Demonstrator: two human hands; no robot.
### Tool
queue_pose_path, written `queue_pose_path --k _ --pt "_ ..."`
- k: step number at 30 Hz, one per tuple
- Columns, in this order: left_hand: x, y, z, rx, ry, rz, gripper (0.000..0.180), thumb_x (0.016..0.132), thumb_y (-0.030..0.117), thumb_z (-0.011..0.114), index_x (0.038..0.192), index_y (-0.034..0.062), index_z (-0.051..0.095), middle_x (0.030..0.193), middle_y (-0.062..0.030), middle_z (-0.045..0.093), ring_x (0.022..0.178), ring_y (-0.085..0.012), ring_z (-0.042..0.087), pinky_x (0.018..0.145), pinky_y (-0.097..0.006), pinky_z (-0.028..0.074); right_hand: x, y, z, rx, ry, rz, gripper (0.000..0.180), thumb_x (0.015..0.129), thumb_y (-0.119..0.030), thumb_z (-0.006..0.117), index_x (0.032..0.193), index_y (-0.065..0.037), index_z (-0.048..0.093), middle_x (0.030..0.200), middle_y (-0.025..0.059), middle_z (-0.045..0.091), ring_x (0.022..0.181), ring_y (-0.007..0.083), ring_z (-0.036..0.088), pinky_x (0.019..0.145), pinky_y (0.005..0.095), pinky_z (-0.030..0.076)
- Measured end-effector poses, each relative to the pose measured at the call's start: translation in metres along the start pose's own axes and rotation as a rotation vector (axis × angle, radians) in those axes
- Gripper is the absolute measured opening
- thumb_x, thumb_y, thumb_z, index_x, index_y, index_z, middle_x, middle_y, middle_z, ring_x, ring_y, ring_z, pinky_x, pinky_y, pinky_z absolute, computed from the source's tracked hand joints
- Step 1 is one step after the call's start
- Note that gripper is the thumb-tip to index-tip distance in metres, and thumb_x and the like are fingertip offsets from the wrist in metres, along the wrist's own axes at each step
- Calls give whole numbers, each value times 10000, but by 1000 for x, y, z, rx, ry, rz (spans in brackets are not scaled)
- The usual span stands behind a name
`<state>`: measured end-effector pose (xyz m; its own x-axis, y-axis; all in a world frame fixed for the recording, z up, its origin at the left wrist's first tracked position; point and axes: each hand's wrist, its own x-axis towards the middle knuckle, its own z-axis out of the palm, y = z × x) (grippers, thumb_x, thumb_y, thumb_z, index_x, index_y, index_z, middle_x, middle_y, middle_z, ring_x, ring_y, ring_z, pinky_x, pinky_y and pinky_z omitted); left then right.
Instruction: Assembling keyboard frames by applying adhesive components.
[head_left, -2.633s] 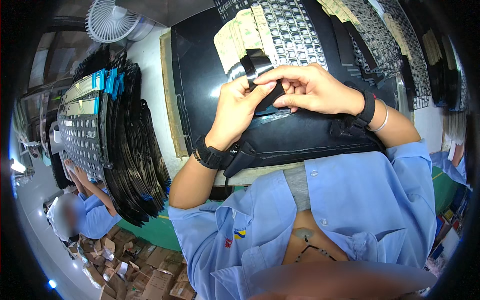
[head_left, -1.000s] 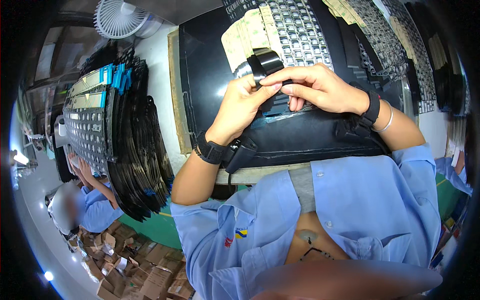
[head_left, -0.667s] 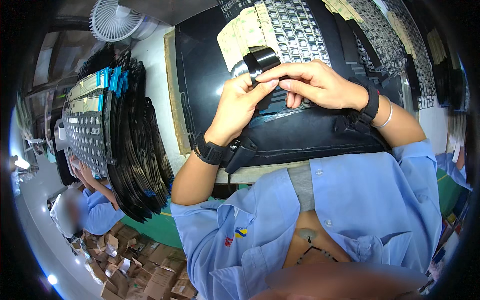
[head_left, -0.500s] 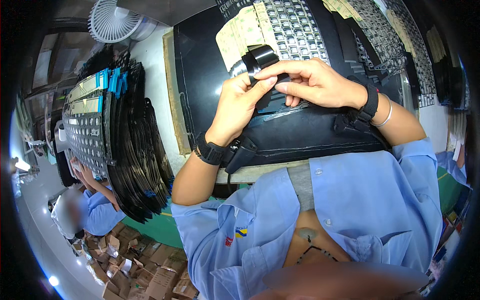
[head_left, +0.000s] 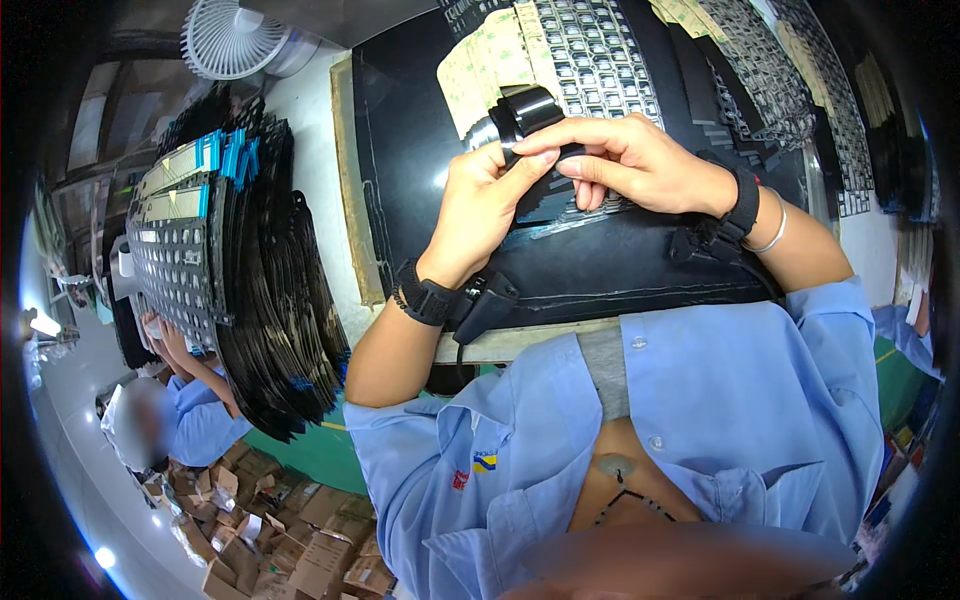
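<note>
My left hand (head_left: 476, 200) and my right hand (head_left: 640, 168) meet over a black work mat (head_left: 400, 190). Between them is a curled, glossy black strip (head_left: 532, 108), with a shiny silvery edge at its left. My left fingers close round its near side, thumb pointing right. My right index finger reaches across to the left fingertips, and its thumb and other fingers are bent in close. What lies under the fingertips is partly hidden. Beyond the hands rests a black keyboard-like frame sheet (head_left: 600, 60) with rows of openings, beside pale yellow patterned backing sheets (head_left: 490, 65). Small dark strips (head_left: 550, 205) lie below the hands.
A tall stack of black perforated plates (head_left: 270, 290) with blue tabs stands at the left. More frame sheets (head_left: 750, 80) lie at the right. A white fan (head_left: 235, 40) is at the far left. Cardboard boxes (head_left: 300, 540) cover the floor; a co-worker (head_left: 200, 410) is beyond the stack.
Both hands keep nearly the same grip, with only a slight shift of the fingers. The view has moved a little.
</note>
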<state>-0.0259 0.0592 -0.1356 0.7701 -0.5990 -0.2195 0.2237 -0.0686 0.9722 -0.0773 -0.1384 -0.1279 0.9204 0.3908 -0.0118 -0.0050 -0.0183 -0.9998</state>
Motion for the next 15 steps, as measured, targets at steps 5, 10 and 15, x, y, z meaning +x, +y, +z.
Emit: queue_pose_path --k 5,10,15 --pt "0 0 2 -13 14 25 207 889 176 656 955 -19 672 828 16 646 733 -27 526 639 -196 430 2 -8 4 -142 21 -29 399 889 -30 565 1272 -143 559 805 52 646 653 80 622 626 233 536" --pt "-1 2 0 -17 -18 9 189 892 147 647 986 -16 674 857 9 655 763 -33 547 666 -199 448 0 -9 5 -145 19 0 408 864 -5 579 1253 -127 570 864 56 664 664 79 628 627 230 536" --pt "-1 9 -2 -64 -102 -23 193 892 135 644 1013 -14 668 889 3 660 797 -38 563 710 -204 465 0 -3 3 -63 5 29 388 864 -16 581 1241 -108 574 883 58 669 666 79 631 625 223 535"
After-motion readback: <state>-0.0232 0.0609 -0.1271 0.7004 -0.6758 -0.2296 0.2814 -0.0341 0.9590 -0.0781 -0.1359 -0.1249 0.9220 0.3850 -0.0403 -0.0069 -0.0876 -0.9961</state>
